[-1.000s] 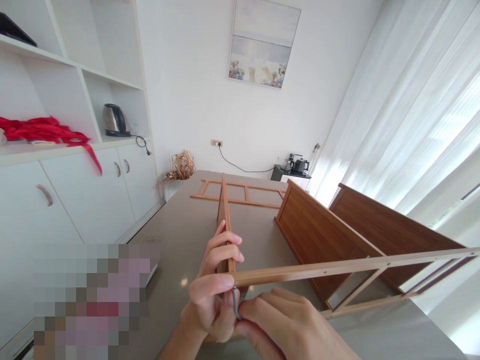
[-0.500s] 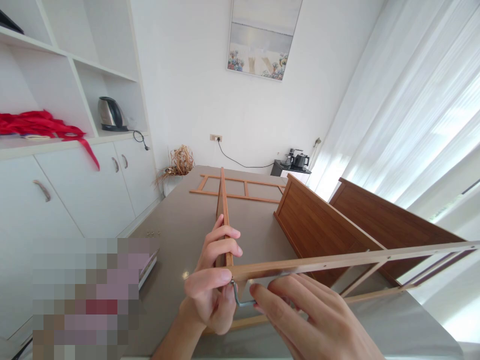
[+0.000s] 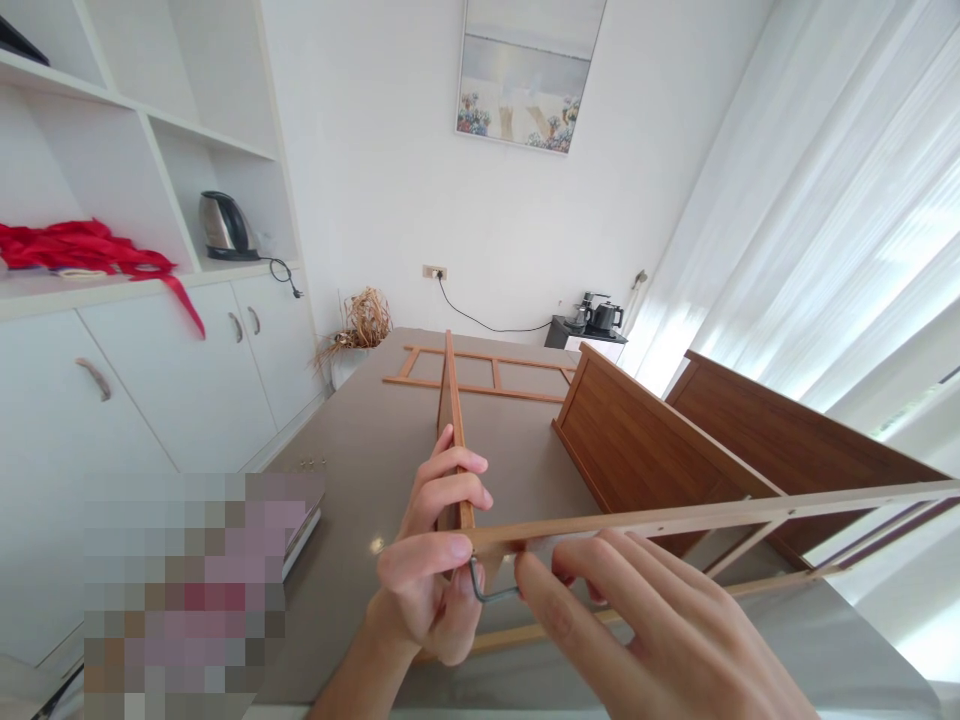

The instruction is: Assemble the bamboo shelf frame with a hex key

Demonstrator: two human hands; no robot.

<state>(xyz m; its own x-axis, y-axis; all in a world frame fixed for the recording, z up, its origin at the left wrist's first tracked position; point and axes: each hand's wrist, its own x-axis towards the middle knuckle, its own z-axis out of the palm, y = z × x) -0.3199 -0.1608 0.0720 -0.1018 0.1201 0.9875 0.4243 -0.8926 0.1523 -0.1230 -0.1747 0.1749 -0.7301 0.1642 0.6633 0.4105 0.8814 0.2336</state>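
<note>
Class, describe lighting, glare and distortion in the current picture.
Head view: sheer curtain bright with backlight; head view: glare spot on the tabletop; head view: shelving and painting lean apart, likely wide-angle distortion; head view: pixelated patch at lower left hides detail.

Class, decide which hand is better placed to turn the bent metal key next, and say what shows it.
Probably the right hand: its fingers are at the bent metal key's free end. The left hand looks busier, fingers curled over the upright wooden panel's edge near the wooden frame.
</note>
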